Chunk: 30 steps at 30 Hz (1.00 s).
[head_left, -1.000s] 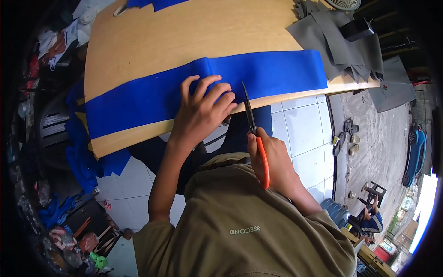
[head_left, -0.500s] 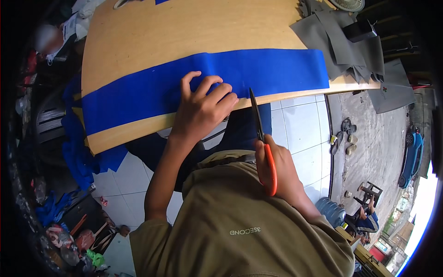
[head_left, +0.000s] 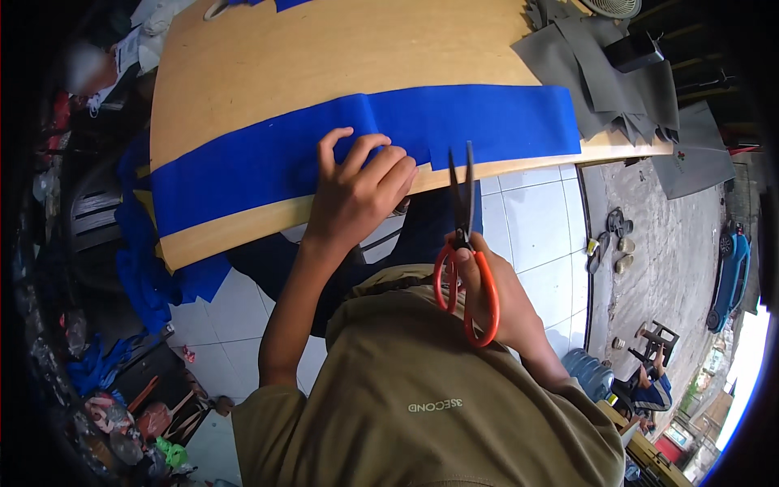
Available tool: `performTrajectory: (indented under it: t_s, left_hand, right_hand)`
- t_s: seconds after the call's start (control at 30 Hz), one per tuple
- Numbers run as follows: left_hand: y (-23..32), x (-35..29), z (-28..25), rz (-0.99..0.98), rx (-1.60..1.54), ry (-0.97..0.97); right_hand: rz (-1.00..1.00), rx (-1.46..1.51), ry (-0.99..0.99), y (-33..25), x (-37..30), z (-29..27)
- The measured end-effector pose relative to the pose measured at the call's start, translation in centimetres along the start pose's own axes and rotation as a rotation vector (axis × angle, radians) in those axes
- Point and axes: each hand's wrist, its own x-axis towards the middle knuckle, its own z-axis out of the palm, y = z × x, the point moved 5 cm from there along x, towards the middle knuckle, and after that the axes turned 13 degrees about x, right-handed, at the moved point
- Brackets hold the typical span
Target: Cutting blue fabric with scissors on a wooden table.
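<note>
A long strip of blue fabric (head_left: 243,162) lies across the near part of a wooden table (head_left: 324,57). My left hand (head_left: 357,191) presses flat on the strip near its front edge, fingers spread. My right hand (head_left: 495,300) grips orange-handled scissors (head_left: 464,243) just off the table's near edge. Their dark blades point up at the fabric's edge and are slightly apart, right of my left hand. Small cuts show in the fabric's near edge by the blades.
Grey fabric pieces (head_left: 617,81) are heaped at the table's right end. Blue scraps (head_left: 146,268) hang and lie at the left. White floor tiles (head_left: 535,219) lie below; a water bottle (head_left: 591,375) and a seated person (head_left: 649,390) are at the lower right.
The scissors have come up toward the fabric's near edge, blades slightly parted. My left hand stays pressed on the blue strip.
</note>
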Motion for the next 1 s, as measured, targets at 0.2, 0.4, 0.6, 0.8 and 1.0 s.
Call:
performTrajectory:
  t_s: [0.2, 0.4, 0.6, 0.8, 1.0]
  left_hand:
    - [-0.1, -0.3, 0.0, -0.005, 0.016, 0.062]
    - [0.0, -0.3, -0.1, 0.023, -0.004, 0.055]
    - [0.0, -0.5, 0.0, 0.039, -0.004, 0.052]
    - [0.1, -0.7, -0.4, 0.059, -0.023, 0.055]
    - [0.2, -0.7, -0.6, 0.072, -0.032, 0.081]
  right_hand:
    - [-0.122, -0.130, -0.029, -0.1, 0.5, 0.5]
    - [-0.202, -0.188, -0.024, -0.1, 1.6, 0.7]
    - [-0.264, -0.281, 0.008, -0.5, 3.7, 0.3]
    - [-0.274, -0.351, 0.039, -2.1, 4.6, 0.2]
    - [-0.280, -0.359, 0.056, -2.2, 5.4, 0.2]
